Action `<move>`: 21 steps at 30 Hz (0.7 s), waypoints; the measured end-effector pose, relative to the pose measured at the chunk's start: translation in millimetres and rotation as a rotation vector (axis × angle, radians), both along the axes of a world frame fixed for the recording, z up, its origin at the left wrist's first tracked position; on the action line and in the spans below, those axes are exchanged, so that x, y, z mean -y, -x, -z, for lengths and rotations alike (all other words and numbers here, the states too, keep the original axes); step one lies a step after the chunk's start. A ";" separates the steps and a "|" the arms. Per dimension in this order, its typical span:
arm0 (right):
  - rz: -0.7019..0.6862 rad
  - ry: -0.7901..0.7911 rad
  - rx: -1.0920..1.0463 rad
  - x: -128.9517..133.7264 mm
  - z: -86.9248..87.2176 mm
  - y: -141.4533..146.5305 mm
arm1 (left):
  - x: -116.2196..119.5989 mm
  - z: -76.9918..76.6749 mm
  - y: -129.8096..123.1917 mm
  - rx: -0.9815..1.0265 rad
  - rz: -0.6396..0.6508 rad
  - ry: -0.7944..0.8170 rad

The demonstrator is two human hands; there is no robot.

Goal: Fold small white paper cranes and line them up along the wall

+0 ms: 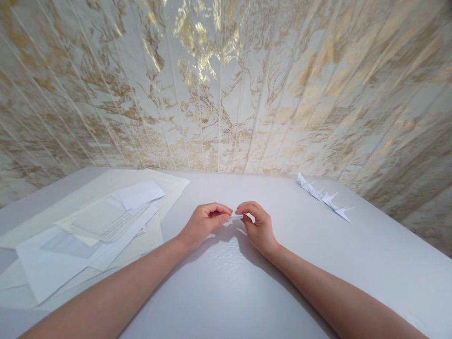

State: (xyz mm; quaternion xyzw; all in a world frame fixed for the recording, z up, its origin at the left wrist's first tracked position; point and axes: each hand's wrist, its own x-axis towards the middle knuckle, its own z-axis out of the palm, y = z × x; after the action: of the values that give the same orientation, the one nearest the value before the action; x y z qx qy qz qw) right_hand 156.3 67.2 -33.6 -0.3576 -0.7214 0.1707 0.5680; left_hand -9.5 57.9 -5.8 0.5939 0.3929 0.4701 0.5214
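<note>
A small folded piece of white paper (236, 217) spans the gap between my two hands, just above the middle of the table. My left hand (208, 222) pinches its left end between thumb and fingers. The right end is pinched by my right hand (257, 226), whose fingers curl over it. Part of the paper is hidden behind the fingertips. Several small folded white paper figures (328, 200) with pointed tips stand in a slanting row at the back right of the table.
Loose papers and envelopes (58, 259) overlap in a pile on the left side of the white table (356, 263). A white and gold patterned wall covering (226, 108) rises behind the table's back edge.
</note>
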 end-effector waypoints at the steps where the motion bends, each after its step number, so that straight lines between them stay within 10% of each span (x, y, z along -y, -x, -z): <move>1: 0.002 -0.008 0.006 0.2 0.2 0.0 | 0.0 0.4 -0.1 0.007 0.009 0.003; 21: -0.007 -0.150 0.184 8.2 -5.3 2.8 | -2.5 2.0 -4.0 -0.112 -0.221 -0.010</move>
State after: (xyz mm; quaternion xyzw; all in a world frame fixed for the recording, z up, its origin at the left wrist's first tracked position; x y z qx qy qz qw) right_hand 153.5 59.0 -28.3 -0.3257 -0.7825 0.0846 0.5239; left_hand -5.4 60.5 -7.9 0.5750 0.4821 0.4926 0.4409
